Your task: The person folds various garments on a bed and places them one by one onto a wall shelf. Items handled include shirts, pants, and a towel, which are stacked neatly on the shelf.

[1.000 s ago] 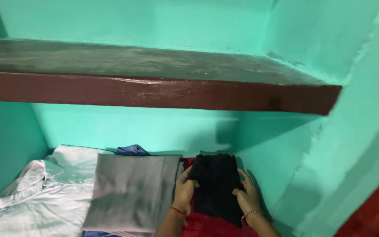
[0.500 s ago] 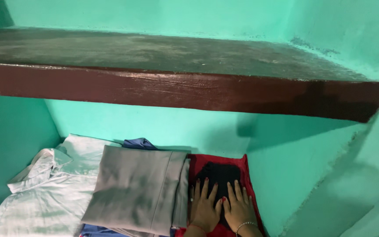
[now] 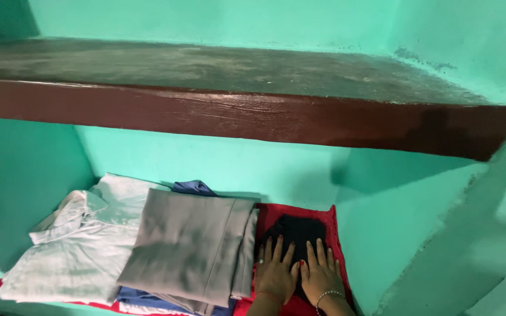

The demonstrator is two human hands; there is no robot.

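Cloth is all that both hands touch: the left hand (image 3: 275, 274) and the right hand (image 3: 321, 276) lie flat, fingers spread and gripping nothing, on a folded black garment (image 3: 297, 232). It rests on a red cloth (image 3: 276, 213) in the right corner of the lower shelf, just beside a folded grey garment (image 3: 190, 250) and a pale shirt (image 3: 77, 240). I judge the black piece to be soft, light and limp; it should be taken by both side edges so that the folds stay together. Compared with one second ago, the hands no longer clasp its sides but press on top, and the brown shelf (image 3: 253, 120) above looks unchanged.
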